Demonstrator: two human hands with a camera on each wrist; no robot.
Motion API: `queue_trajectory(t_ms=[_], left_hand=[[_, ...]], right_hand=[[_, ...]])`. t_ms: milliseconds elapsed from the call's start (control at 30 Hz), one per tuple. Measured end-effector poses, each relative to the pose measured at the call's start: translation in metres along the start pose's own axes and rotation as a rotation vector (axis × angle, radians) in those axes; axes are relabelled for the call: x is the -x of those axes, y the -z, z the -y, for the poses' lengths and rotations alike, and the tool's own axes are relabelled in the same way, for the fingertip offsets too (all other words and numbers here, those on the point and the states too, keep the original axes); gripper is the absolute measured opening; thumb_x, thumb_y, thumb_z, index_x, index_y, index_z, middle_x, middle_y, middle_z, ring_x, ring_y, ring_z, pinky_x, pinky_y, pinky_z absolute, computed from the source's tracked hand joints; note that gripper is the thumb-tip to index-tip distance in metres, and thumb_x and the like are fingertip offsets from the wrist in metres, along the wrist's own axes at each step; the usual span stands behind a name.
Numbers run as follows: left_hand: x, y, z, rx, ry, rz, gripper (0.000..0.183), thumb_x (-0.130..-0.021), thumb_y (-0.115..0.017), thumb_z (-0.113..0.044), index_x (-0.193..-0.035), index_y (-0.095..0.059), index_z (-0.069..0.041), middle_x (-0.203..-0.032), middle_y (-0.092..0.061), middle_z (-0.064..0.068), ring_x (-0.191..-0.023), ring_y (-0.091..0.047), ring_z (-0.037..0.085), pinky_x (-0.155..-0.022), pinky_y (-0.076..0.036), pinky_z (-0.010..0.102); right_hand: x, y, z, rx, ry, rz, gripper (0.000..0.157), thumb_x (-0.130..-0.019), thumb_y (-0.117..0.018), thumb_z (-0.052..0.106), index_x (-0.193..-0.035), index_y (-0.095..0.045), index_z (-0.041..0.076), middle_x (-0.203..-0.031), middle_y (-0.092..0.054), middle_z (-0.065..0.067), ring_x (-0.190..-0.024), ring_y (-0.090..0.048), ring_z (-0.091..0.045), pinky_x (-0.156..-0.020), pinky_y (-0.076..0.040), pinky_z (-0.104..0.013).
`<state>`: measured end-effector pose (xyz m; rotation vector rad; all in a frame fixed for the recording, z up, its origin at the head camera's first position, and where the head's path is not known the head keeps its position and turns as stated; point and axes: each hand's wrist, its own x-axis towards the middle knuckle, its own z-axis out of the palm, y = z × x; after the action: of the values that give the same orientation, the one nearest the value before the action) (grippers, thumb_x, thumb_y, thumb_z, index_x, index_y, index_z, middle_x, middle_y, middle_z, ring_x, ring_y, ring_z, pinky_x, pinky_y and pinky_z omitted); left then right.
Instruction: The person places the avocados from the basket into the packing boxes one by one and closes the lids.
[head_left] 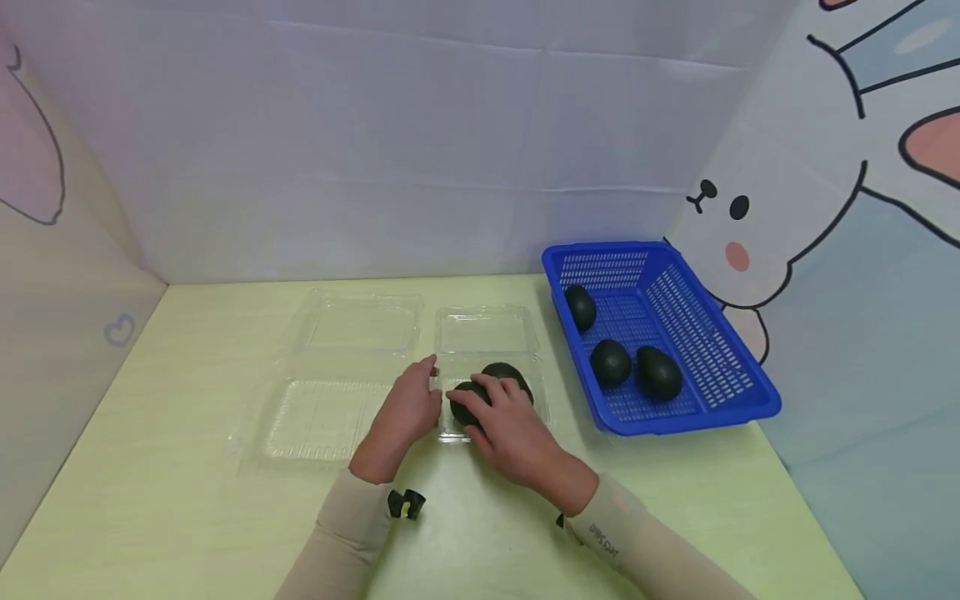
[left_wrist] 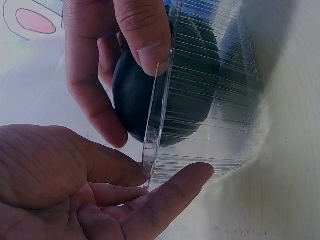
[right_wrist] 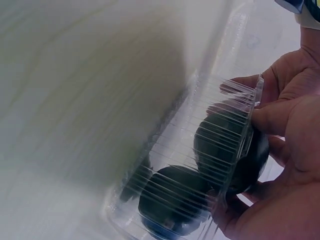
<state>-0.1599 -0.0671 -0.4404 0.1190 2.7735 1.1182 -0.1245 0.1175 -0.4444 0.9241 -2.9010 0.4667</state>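
A small clear plastic clamshell container [head_left: 543, 407] lies unfolded on the table, its lid [head_left: 487, 330] flat on the far side. Its near half holds two dark, egg-shaped avocados; one [head_left: 512, 371] sits towards the back. My right hand [head_left: 513, 429] grips the nearer avocado [head_left: 462, 410] from above, thumb and fingers curled round it. In the left wrist view this avocado [left_wrist: 132, 97] shows partly above the rim and partly through the ribbed wall. At the container's left side, my left hand [head_left: 405, 408] pinches the rim between thumb and fingers [left_wrist: 185, 187].
A larger clear clamshell container [head_left: 322, 421] lies unfolded on the left of the pale table [head_left: 165, 467]. To the right stands a blue plastic basket [head_left: 712, 333] holding three more avocados [head_left: 658, 373]. White cloth walls enclose the back and sides.
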Motion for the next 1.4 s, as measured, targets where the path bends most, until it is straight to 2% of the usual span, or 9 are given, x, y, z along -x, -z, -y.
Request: queue_trajectory(t_ms=[333,600,800,967,1233,1400], left_hand=[[-0.001,0.0,0.0,-0.013,0.003,0.004,0.054,-0.099,-0.054,0.003,-0.149,-0.039,0.014,-0.134,-0.06,0.025,-0.129,-0.055,0.041,-0.104,-0.047,0.053],[0.0,0.002,0.001,-0.012,0.01,0.001,0.054,-0.099,-0.054,0.003,-0.149,-0.04,0.014,-0.134,-0.06,0.025,-0.129,-0.055,0.041,-0.105,-0.047,0.053],[0.001,0.004,0.003,-0.003,0.027,-0.005,0.054,-0.099,-0.055,0.003,-0.149,-0.039,0.014,-0.135,-0.06,0.024,-0.129,-0.055,0.041,-0.104,-0.047,0.053],[0.002,0.006,0.005,0.006,0.033,-0.003,0.055,-0.099,-0.055,0.004,-0.15,-0.038,0.014,-0.136,-0.059,0.024,-0.129,-0.054,0.041,-0.105,-0.047,0.053],[0.003,0.009,0.008,0.011,0.038,0.003,0.055,-0.099,-0.054,0.002,-0.151,-0.037,0.013,-0.137,-0.058,0.025,-0.128,-0.055,0.041,-0.104,-0.047,0.053],[0.002,0.01,0.007,0.043,0.052,0.001,0.058,-0.101,-0.054,-0.003,-0.153,-0.032,0.013,-0.139,-0.055,0.029,-0.128,-0.054,0.044,-0.105,-0.046,0.056]], right_hand=[[0.003,-0.004,0.001,0.008,0.01,-0.009,0.043,-0.103,-0.065,0.021,-0.145,-0.057,0.022,-0.151,-0.047,-0.014,-0.133,-0.045,-0.038,-0.106,-0.042,-0.056],[0.003,-0.001,-0.004,-0.041,-0.036,-0.046,0.042,-0.103,-0.063,0.024,-0.145,-0.057,0.023,-0.153,-0.046,-0.014,-0.135,-0.043,-0.039,-0.105,-0.041,-0.058],[0.0,0.006,-0.02,-0.176,-0.109,-0.163,0.042,-0.102,-0.065,0.022,-0.143,-0.058,0.017,-0.151,-0.045,-0.016,-0.135,-0.041,-0.044,-0.103,-0.039,-0.065],[-0.004,0.012,-0.036,-0.31,-0.171,-0.264,0.043,-0.103,-0.063,0.018,-0.145,-0.056,0.012,-0.153,-0.042,-0.022,-0.139,-0.036,-0.047,-0.108,-0.034,-0.068],[-0.011,0.012,-0.055,-0.446,-0.253,-0.339,0.047,-0.105,-0.059,0.014,-0.15,-0.048,0.005,-0.155,-0.037,-0.025,-0.145,-0.033,-0.042,-0.113,-0.033,-0.065],[-0.015,0.009,-0.063,-0.484,-0.301,-0.32,0.051,-0.106,-0.058,0.015,-0.152,-0.044,0.003,-0.156,-0.036,-0.025,-0.146,-0.033,-0.041,-0.115,-0.033,-0.061]])
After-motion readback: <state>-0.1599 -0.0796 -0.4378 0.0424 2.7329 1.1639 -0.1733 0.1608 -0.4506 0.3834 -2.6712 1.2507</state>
